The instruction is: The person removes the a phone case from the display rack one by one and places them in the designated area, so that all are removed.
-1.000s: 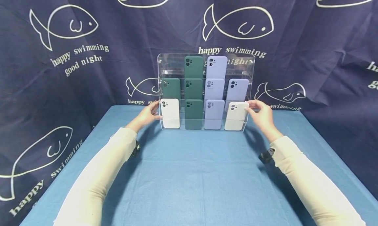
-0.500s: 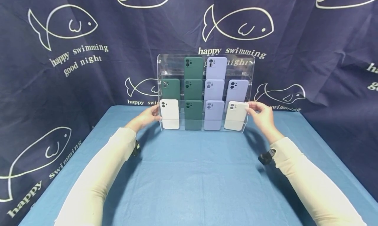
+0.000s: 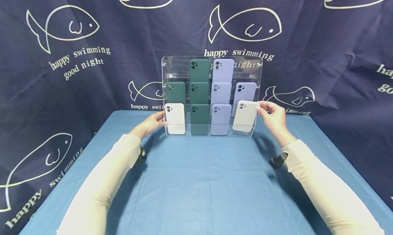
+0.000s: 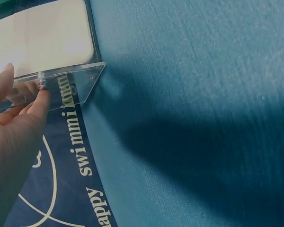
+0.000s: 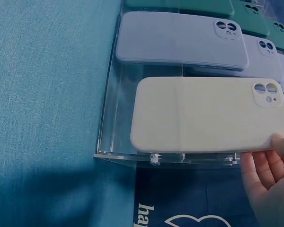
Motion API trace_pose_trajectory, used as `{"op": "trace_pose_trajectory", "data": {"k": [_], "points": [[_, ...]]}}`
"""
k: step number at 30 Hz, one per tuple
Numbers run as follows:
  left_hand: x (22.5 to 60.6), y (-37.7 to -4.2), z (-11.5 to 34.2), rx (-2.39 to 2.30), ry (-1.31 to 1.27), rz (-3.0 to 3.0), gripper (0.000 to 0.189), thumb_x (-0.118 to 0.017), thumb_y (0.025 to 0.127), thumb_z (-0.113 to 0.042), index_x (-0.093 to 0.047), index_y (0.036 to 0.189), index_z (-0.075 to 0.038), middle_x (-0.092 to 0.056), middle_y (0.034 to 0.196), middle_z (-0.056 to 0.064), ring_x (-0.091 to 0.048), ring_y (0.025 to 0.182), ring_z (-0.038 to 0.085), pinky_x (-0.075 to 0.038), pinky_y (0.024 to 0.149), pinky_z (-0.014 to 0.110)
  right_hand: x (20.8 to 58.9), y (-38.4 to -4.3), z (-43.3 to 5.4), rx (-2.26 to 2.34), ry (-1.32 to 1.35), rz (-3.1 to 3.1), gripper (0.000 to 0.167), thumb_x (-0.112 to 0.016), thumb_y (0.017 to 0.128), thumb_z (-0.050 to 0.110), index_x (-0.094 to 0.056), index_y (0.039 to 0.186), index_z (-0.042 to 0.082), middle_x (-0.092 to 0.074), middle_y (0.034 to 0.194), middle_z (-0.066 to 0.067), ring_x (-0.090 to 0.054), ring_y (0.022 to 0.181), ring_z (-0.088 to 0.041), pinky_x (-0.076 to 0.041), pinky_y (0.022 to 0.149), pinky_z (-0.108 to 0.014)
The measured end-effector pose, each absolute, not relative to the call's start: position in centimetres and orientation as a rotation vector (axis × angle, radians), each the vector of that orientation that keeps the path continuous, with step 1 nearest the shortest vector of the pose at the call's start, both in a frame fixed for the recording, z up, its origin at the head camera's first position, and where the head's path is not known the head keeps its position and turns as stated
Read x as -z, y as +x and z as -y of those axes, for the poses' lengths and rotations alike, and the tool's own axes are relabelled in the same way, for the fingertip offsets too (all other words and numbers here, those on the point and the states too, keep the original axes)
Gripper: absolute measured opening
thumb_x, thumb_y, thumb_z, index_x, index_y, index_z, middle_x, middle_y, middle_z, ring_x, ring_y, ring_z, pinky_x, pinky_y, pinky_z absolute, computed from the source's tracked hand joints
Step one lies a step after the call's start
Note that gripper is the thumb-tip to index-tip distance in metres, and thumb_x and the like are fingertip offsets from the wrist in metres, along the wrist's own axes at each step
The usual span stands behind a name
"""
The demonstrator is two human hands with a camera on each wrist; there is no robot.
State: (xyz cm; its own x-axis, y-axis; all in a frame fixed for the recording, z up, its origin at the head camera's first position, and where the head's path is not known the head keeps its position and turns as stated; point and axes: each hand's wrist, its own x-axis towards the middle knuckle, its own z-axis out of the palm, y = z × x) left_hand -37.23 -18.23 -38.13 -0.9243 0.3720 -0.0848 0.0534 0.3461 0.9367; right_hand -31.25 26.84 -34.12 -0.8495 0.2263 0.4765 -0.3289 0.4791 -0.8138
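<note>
A clear acrylic display stand holds phone cases in stepped rows. My right hand pinches a cream phone case by its upper right corner, thumb on the front and fingers at its edge. That case leans slightly to the right, its lower part still behind the front lip at the right end of the bottom row. My left hand grips the stand's left side panel, with the thumb at the front and fingers outside. Beside it sits a white phone case in the bottom row.
Green phone cases fill the left-middle of the stand, and lavender ones the right-middle. A blue cloth covers the table. Behind hangs a navy curtain with fish drawings.
My right hand has raised the cream phone case a little and tilted it in its slot. My left hand stays at the stand's side. The head view has shifted slightly.
</note>
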Motion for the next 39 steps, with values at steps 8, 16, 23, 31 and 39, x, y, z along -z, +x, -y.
{"op": "trace_pose_trajectory", "data": {"k": [8, 16, 23, 31, 39], "points": [[38.2, -36.7, 18.3, -1.583, 0.339, -2.301, 0.053, -0.045, 0.101, -0.002, -0.025, 0.149, 0.009, -0.035, 0.15, 0.027, -0.036, 0.139, 0.038, -0.031, 0.122, 0.045, 33.0, -30.9, -26.7, -1.433, 0.129, 2.14, 0.027, -0.071, 0.088, 0.009, -0.068, 0.107, -0.009, -0.067, 0.073, 0.022, -0.063, 0.062, 0.008, -0.055, 0.064, -0.005], [38.0, -36.3, 18.1, -1.606, 0.27, -2.297, 0.055, -0.047, 0.1, -0.003, -0.024, 0.148, 0.011, -0.034, 0.151, 0.028, -0.036, 0.139, 0.038, -0.033, 0.121, 0.044, 31.6, -30.2, -27.2, -1.521, 0.177, 2.091, 0.024, -0.071, 0.087, 0.004, -0.069, 0.107, -0.008, -0.067, 0.073, 0.023, -0.064, 0.064, 0.005, -0.056, 0.063, -0.006], [38.3, -36.6, 18.2, -1.632, 0.225, -2.257, 0.058, -0.049, 0.1, -0.003, -0.022, 0.149, 0.01, -0.031, 0.152, 0.027, -0.035, 0.14, 0.037, -0.033, 0.121, 0.042, 29.8, -28.2, -26.1, -1.677, 0.249, 1.998, 0.024, -0.067, 0.086, -0.006, -0.063, 0.106, -0.018, -0.07, 0.074, 0.015, -0.068, 0.063, 0.003, -0.06, 0.066, -0.01], [38.3, -36.5, 18.3, -1.665, 0.227, -2.23, 0.058, -0.047, 0.1, -0.002, -0.018, 0.149, 0.011, -0.027, 0.153, 0.028, -0.032, 0.142, 0.038, -0.032, 0.122, 0.041, 30.2, -29.0, -26.2, -1.721, 0.281, 1.981, 0.023, -0.069, 0.085, -0.004, -0.067, 0.107, -0.012, -0.071, 0.077, 0.014, -0.068, 0.068, 0.002, -0.06, 0.068, -0.011], [38.0, -36.6, 18.2, -1.673, 0.195, -2.206, 0.061, -0.047, 0.1, -0.001, -0.016, 0.15, 0.01, -0.025, 0.154, 0.029, -0.032, 0.142, 0.037, -0.032, 0.122, 0.039, 30.7, -29.3, -25.4, -1.722, 0.312, 1.991, 0.018, -0.071, 0.085, -0.002, -0.071, 0.103, -0.002, -0.071, 0.078, 0.015, -0.068, 0.068, 0.001, -0.061, 0.067, -0.014]]}}
